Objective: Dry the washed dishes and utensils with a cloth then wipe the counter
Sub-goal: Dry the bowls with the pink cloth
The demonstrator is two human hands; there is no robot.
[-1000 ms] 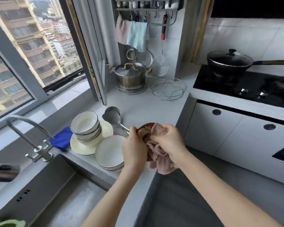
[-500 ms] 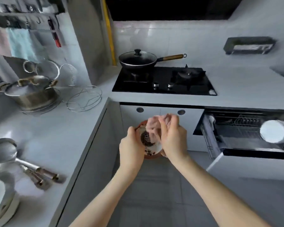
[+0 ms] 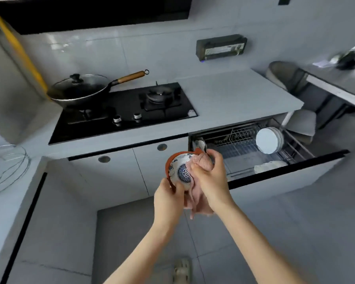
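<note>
Gripping bowl (image 3: 179, 171) by near rim with left hand (image 3: 168, 198); held in mid-air, off the worktop (image 3: 234, 95), just before its front edge. Right hand (image 3: 210, 179) clenched on pink cloth (image 3: 201, 163), pressed against bowl's inside. Lidded wok (image 3: 80, 91) on hob (image 3: 103, 128), worktop's back left. Open rack (image 3: 240, 144) under front edge, plates (image 3: 268, 140) upright inside. Bowl's right side hidden by cloth. Wire stand (image 3: 6, 167) cut off at left.

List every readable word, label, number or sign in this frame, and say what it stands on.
No text is readable.
Bowl: round blue emblem, too blurred to read.
Black wall box: pale label strip, print too small to read.
Cloth: no print seen.
</note>
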